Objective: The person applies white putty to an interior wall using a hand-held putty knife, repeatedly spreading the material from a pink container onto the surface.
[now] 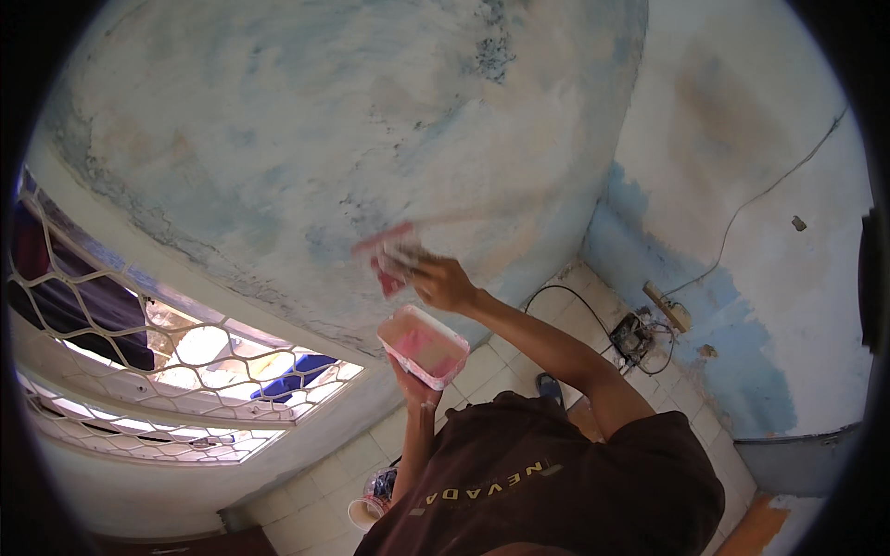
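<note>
My right hand [443, 283] is closed around a red putty knife [389, 278], which is blurred by motion. Its wide edge lies at or very near the patchy white and blue wall [445, 167]; whether it touches, I cannot tell. White smears cover the fingers of this hand. Just below, my left hand [408, 382] grips a rectangular tub [426, 347] from its near left side. Pale, pinkish material shows inside the tub, and its rim is smeared white.
A window with a white metal grille [222, 371] is at the left. On the tiled floor [482, 371] stand a pale bucket-like container [364, 512] and a dark box with cables [635, 338]. A wire [732, 227] hangs on the right wall, above a wooden piece [667, 306].
</note>
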A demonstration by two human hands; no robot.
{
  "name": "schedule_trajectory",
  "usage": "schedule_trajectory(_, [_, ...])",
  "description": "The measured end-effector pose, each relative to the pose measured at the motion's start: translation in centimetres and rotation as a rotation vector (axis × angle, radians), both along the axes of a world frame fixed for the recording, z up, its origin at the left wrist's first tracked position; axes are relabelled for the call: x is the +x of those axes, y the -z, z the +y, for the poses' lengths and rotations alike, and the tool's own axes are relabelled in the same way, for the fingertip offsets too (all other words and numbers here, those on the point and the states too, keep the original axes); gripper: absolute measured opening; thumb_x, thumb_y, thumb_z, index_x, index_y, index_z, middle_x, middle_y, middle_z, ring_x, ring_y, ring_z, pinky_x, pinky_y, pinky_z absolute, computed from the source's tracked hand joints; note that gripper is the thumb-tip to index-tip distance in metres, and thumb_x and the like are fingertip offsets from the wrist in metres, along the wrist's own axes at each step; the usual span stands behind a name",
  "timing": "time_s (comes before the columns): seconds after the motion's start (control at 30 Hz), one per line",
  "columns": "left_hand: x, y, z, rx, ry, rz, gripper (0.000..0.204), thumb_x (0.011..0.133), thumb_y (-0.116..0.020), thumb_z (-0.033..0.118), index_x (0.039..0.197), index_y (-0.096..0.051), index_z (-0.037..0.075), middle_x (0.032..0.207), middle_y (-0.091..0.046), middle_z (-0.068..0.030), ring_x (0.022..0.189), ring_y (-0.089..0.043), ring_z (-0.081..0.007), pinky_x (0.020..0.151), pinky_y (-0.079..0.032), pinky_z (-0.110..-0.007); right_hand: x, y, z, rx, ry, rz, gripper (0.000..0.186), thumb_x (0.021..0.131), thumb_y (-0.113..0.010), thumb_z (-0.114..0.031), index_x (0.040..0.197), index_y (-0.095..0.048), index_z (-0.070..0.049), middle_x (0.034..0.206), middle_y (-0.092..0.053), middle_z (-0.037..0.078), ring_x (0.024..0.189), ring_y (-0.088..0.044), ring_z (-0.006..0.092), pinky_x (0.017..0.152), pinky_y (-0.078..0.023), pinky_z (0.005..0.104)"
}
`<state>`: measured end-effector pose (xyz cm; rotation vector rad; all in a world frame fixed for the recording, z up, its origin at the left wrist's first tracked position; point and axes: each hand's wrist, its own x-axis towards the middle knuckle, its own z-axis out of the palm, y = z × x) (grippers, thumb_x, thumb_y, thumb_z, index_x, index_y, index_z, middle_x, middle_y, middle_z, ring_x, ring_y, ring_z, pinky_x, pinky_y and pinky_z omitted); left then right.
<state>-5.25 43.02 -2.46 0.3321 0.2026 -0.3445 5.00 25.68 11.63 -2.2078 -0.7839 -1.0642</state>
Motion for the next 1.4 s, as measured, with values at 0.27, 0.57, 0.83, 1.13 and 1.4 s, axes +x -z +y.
schedule_trajectory(0.27, [-2.3,-0.4,-3.9,0.007,-0.063,0.077,0.065,0.1,-0.045,0.064,0.145,-0.047,0.017,0.139,-0.055,-0.0071,0.128,-0.053,-0.0337,0.104,-0.048,-0.06,-2.0,8.9,-22.3,0.765,0.623,0.331,0.027,0.099,-0.06,-0.011,0.117,-0.065,0.008,0.093,-0.072,0.022,0.085,-0.069,0.0291,0.078,-0.051,0.0407])
schedule_trajectory(0.57, [-2.3,-1.2,-11.9,0.058,-0.058,0.053,0.071,0.1,-0.039,0.068,0.148,-0.043,0.015,0.145,-0.051,-0.0073,0.132,-0.05,-0.034,0.107,-0.046,-0.058,10.6,1.0,-43.4,0.913,0.782,-0.298,0.035,0.1,-0.055,-0.004,0.135,-0.059,0.003,0.118,-0.072,0.015,0.102,-0.068,0.0253,0.09,-0.049,0.0332])
schedule_trajectory(0.83, [-2.1,-4.4,-19.8,0.09,-0.082,0.099,0.061,0.1,-0.048,0.06,0.142,-0.049,0.015,0.133,-0.058,-0.0065,0.123,-0.056,-0.0325,0.101,-0.05,-0.058,5.9,4.3,-23.9,0.493,0.306,0.202,0.041,0.09,-0.062,-0.001,0.132,-0.062,-0.001,0.118,-0.068,0.024,0.109,-0.067,0.039,0.09,-0.054,0.0433])
schedule_trajectory(1.13, [-1.2,-1.9,-22.7,0.087,-0.141,0.043,0.068,0.099,-0.047,0.062,0.147,-0.044,0.014,0.14,-0.053,-0.008,0.129,-0.052,-0.0353,0.107,-0.045,-0.063,0.2,12.6,-34.9,0.563,0.545,0.78,0.022,0.104,-0.053,-0.014,0.1,-0.063,0.006,0.08,-0.066,0.024,0.069,-0.063,0.038,0.065,-0.048,0.0405])
schedule_trajectory(1.4, [-2.0,-0.7,-25.3,0.125,-0.151,0.065,0.07,0.098,-0.049,0.064,0.146,-0.044,0.013,0.141,-0.053,-0.0088,0.13,-0.051,-0.0351,0.106,-0.046,-0.063,10.7,6.2,-41.4,0.939,0.705,0.223,0.032,0.093,-0.057,-0.003,0.122,-0.066,0.007,0.075,-0.07,0.017,0.059,-0.06,0.0243,0.061,-0.049,0.0382])
